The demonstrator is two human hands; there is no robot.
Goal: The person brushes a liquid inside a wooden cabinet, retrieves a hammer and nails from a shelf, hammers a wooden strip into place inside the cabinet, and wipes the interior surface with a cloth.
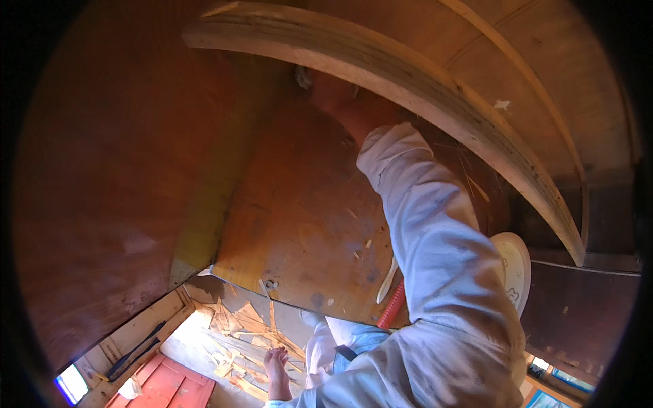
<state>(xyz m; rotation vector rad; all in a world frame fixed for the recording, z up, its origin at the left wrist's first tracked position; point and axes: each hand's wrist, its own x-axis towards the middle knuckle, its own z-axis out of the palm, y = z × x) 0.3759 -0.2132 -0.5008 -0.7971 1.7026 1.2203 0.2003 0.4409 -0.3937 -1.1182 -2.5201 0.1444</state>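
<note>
the left hand [275,360] hangs low by the trousers [318,350], fingers curled in; i can't tell if they hold anything. ahead, a red tube [392,306] lies on the brown board [306,238]. farther in, near a wooden bar [408,85], a pale thing [303,77] sits at the right hand [332,94], its fingers too dim to tell.

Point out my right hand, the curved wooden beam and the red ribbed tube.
Right hand [333,94]: head view, middle of the shadowed hand.
Curved wooden beam [408,78]: head view, its long face, about midway along.
Red ribbed tube [392,306]: head view, middle of its visible ribbed length.
</note>
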